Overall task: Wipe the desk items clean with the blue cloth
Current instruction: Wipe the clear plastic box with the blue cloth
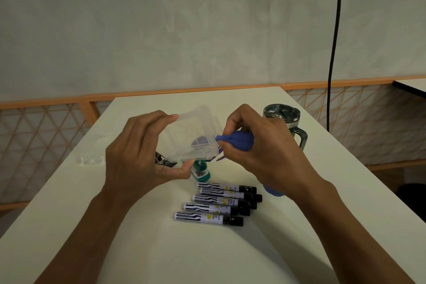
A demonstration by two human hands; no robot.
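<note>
My left hand [138, 152] grips a clear plastic box [192, 136] above the white desk [92, 226], fingers over its top edge and thumb under its bottom edge. My right hand [260, 145] holds the bunched blue cloth [235, 142], whose tip touches the box's right edge. A tail of the cloth shows below my right wrist. Several black-capped markers [219, 203] lie in a row on the desk under my hands. A small teal bottle [201, 172] stands just below the box.
A dark mug with a handle and a speckled lid [284, 122] stands at the right behind my right hand. A clear plastic lid [92, 160] lies on the desk to the left. A black cable [334, 53] hangs at the right. Something metallic peeks out beneath my left hand.
</note>
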